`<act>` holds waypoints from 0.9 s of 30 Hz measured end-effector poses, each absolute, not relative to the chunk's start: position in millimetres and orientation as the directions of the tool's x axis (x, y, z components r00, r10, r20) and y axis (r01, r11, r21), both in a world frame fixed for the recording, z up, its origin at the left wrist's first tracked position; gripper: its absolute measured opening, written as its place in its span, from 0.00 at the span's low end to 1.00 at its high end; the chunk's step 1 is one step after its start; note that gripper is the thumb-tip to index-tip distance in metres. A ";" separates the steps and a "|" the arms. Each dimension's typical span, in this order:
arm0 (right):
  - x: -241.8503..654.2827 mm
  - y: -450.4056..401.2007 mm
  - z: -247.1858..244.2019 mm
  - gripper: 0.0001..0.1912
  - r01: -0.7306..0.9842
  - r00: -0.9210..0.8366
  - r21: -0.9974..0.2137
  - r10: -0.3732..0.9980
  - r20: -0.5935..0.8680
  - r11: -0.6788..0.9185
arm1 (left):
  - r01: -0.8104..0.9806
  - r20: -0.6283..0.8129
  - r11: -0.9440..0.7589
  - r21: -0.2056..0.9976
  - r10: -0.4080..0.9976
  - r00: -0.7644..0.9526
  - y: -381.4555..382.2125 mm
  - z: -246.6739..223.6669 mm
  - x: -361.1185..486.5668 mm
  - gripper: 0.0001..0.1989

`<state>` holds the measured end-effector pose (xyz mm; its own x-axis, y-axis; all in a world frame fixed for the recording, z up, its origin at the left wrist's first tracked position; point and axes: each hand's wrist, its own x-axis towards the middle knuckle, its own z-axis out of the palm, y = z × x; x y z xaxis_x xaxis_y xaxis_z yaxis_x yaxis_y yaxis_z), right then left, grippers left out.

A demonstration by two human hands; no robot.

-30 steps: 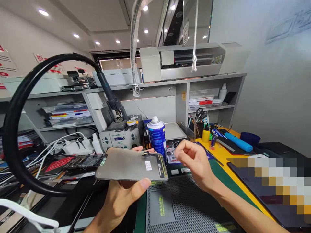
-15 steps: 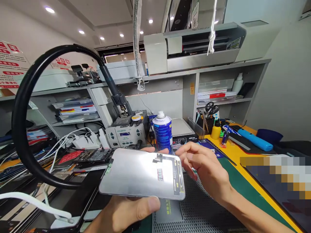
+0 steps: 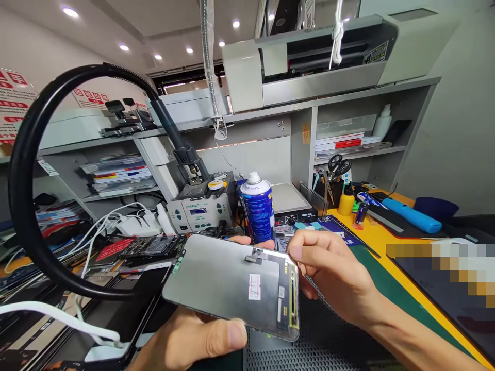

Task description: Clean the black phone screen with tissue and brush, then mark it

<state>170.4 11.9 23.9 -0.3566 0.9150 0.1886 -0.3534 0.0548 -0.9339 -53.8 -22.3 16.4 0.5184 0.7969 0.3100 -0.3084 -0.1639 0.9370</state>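
A phone screen panel (image 3: pixel 220 278), its grey metal back facing me, lies tilted across my left hand (image 3: pixel 204 337). The left thumb presses along the near edge and fingertips show behind the far edge. A small white label with red marks and a short flex connector sit on the panel's back. At the panel's right end, my right hand (image 3: pixel 332 273) has thumb and index finger pinched together at the far corner. Whether they grip the panel's edge or something thin on it is too small to tell.
Behind the panel stands a blue spray can (image 3: pixel 258 211), beside a hot-air station (image 3: pixel 201 211) with a looping black hose (image 3: pixel 23 170). Phone parts and white cables crowd the left. A perforated grey mat (image 3: pixel 320 330) lies below; yellow bottle (image 3: pixel 345 201) at right.
My right thumb and index finger have closed together at the panel's far right corner. The panel has tilted, its right end lower, and the bright glare on its back is gone.
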 end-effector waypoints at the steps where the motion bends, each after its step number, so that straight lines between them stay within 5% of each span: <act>1: 170.4 11.4 24.7 0.12 -0.363 -0.375 -0.931 0.908 0.185 0.040 | -0.324 0.315 -0.158 0.933 0.795 0.519 -21.6 15.7 -54.1 0.34; 17: 165.3 9.4 31.8 0.11 -0.470 -0.501 -0.868 0.858 0.113 -0.161 | -0.516 0.272 0.046 0.855 0.808 0.523 -15.0 9.9 -50.6 0.35; 27: 168.1 10.6 23.0 0.10 -0.387 -0.542 -0.919 0.824 0.167 -0.069 | -0.555 0.358 -0.015 0.832 0.779 0.515 -16.9 16.3 -47.9 0.37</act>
<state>168.1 10.6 23.0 -0.5420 0.8236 0.1669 -0.3872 -0.0685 -0.9194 -47.9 -16.9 16.3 0.5150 0.7788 0.3582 -0.5551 -0.0154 0.8316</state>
